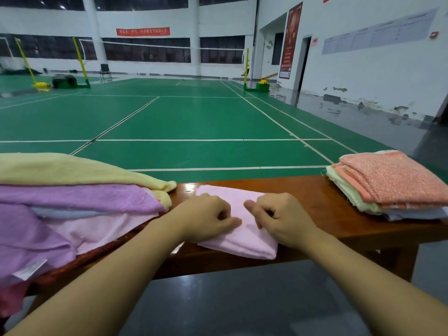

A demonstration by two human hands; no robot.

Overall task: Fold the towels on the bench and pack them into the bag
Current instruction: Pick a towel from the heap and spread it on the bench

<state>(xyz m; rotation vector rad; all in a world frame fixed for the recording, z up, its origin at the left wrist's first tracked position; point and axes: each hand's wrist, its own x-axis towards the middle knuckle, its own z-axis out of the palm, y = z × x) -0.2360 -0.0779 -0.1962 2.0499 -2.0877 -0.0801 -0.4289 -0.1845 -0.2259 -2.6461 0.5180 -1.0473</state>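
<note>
Left hand (208, 218) and right hand (281, 219), fingers curled, pinch the pink towel (244, 236) folded beneath them on the bench (315, 204), apparently to hold its layers aligned.

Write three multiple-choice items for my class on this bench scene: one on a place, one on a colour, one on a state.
1. Where is the folded stack?
A. the bench's right end
B. the floor
C. under the bench

2. What colour is the towel under both hands?
A. green
B. pink
C. black

3. How is the loose pile at the left?
A. rolled
B. hung up
C. unfolded, heaped

Key: 1 A, it sits on the bench at the right. 2 B, pale pink cloth shows between the left hand and right hand. 3 C, its layers lie spread and rumpled.
</note>
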